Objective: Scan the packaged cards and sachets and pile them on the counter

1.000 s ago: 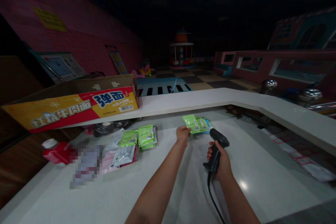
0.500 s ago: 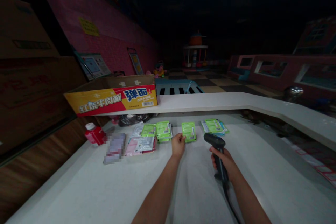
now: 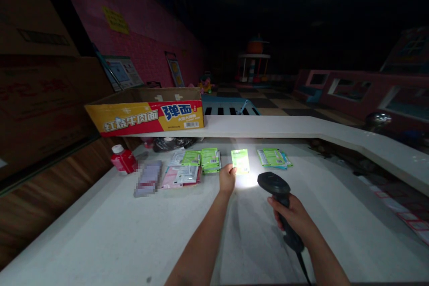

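Note:
My left hand (image 3: 228,178) pinches the lower left edge of a flat green packet (image 3: 240,160) on the white counter (image 3: 187,232). A bright patch of light falls on the packet and the counter just below it. In my right hand (image 3: 295,214) is a black handheld barcode scanner (image 3: 274,183), its head turned toward the lit packet and its cable trailing to the bottom edge. Left of my left hand lie more green packets (image 3: 210,158) and some pink and silver packets (image 3: 174,176). Another pile of green and blue packets (image 3: 272,157) rests beyond the scanner.
A red bottle with a white cap (image 3: 123,159) and a blurred-out item (image 3: 148,178) stand at the left. A yellow and red carton (image 3: 150,116) sits on the raised white ledge (image 3: 261,126) along the back. Brown boxes (image 3: 43,89) are stacked far left.
A bright light now shines on the green packet and counter. The scanner has tilted, with its head turned more to the left. My left hand keeps hold of the packet; the view has shifted slightly.

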Motion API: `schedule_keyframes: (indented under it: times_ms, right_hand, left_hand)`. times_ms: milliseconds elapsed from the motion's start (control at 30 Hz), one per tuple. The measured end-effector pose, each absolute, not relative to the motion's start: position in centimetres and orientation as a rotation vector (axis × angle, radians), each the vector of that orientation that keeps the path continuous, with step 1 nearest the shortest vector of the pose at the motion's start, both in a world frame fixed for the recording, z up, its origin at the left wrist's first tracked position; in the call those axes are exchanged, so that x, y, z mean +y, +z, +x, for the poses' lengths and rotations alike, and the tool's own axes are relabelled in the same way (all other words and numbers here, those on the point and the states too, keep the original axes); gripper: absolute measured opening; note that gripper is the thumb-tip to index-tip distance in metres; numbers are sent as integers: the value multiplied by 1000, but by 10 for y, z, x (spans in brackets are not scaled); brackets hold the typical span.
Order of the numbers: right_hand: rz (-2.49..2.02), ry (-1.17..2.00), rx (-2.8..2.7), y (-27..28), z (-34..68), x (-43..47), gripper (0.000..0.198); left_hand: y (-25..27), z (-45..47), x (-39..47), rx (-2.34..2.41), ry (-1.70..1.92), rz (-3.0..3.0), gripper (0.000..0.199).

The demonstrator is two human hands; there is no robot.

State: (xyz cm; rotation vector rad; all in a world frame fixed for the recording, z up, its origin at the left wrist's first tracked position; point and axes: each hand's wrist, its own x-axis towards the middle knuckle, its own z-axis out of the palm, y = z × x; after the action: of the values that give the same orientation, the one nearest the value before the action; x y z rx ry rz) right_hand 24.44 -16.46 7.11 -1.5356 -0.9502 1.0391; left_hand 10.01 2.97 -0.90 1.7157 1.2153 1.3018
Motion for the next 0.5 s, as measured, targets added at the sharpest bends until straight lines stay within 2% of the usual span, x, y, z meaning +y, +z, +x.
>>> schedule_keyframes:
  times_ms: [200,500]
  right_hand:
    - [-1521,1035,-906,64,248,-166,40]
    - [-1396,1123,-683,60,268,-144,39]
  left_hand:
    - [-13,101,32,1092,1298,1653,14]
    - [-16,101,34,1059,1289,1609,17]
